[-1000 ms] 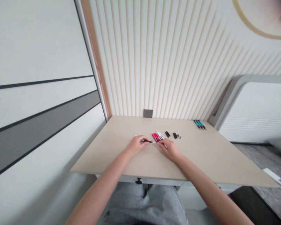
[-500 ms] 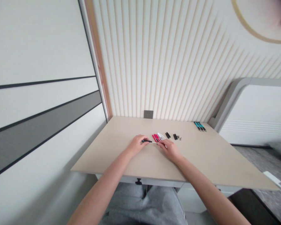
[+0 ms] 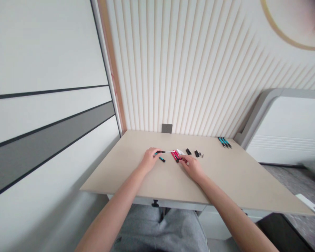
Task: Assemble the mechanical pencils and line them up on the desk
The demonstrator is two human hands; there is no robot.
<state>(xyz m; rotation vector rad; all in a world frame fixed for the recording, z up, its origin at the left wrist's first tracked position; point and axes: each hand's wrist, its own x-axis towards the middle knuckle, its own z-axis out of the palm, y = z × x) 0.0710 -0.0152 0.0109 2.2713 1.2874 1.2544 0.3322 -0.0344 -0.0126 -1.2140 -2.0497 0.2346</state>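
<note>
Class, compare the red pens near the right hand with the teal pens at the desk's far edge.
The red pens are bright red, while the teal pens are teal and black. The red pens sit mid-desk beside the right hand; the teal pens lie far from both hands. The red pens are bunched; the teal pens lie side by side. Both are slim and lie on the desk.

No words, numbers or brand names can be read anywhere in this view. The pens (image 3: 175,155) on the table (image 3: 212,175) show only colored bodies, with any printing too small to make out. A small dark mark on the grey trousers (image 3: 118,240) is too blurred to read, and the grey wall plate (image 3: 167,128) shows no legible marking.
</note>
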